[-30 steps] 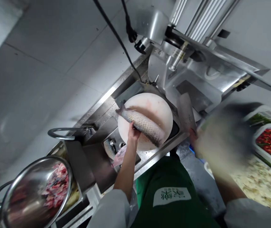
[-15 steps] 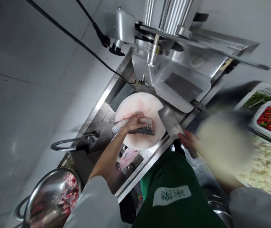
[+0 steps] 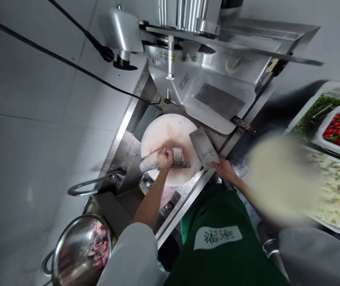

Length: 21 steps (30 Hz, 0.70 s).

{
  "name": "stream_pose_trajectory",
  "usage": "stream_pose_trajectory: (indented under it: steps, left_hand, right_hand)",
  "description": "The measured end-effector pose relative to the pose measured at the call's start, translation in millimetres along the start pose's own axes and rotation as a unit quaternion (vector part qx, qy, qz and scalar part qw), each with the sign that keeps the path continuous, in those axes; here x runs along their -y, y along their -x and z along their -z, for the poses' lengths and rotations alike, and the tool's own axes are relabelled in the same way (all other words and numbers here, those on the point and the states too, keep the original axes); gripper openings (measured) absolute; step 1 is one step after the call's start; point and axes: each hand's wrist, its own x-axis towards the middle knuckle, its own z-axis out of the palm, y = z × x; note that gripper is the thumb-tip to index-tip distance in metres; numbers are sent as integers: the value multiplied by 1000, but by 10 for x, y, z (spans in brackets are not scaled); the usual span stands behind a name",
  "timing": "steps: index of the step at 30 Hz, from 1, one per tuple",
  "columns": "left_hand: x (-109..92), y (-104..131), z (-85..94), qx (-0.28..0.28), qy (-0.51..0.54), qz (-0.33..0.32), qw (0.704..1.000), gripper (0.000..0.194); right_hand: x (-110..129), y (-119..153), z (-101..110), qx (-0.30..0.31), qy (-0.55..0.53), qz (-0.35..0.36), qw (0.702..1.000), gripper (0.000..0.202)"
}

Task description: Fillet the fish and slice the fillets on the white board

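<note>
Silvery scaled fish (image 3: 179,158): on round white chopping board (image 3: 170,126), seemingly unsliced.
Left hand (image 3: 165,157): closed over fish.
Right hand (image 3: 224,170): gripping broad steel cleaver (image 3: 204,147), board's right edge.
Round steel bowl (image 3: 70,248): board's lower left; red-white pieces (image 3: 99,247) apparently done.

Sleeves (image 3: 131,254) are pale grey, the apron (image 3: 211,266) green with a white patch (image 3: 217,237).

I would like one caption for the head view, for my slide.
Left hand on a scaly fish lying across a round white board; right hand holding a broad cleaver by its handle end.
</note>
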Motion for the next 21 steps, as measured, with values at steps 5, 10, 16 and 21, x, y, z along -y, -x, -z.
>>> stream_pose_trajectory:
  steps: [5, 10, 16, 21]
  left_hand:
    - [3, -86, -96, -46, -35, 22, 998, 34]
    - [-4, -124, -113, -72, -21, 45, 996, 28]
    - [-45, -49, -143, -95, -9, 67, 993, 30]
    - [-56, -56, -162, -115, -17, 64, 991, 32]
  right_hand:
    - [8, -53, -135, 17, -70, 19, 997, 24]
    - [91, -67, -280, 34, -89, 21, 995, 25]
    - [157, -54, -476, 38, -70, 54, 995, 21]
    - [108, -82, -580, 25, -66, 51, 996, 21]
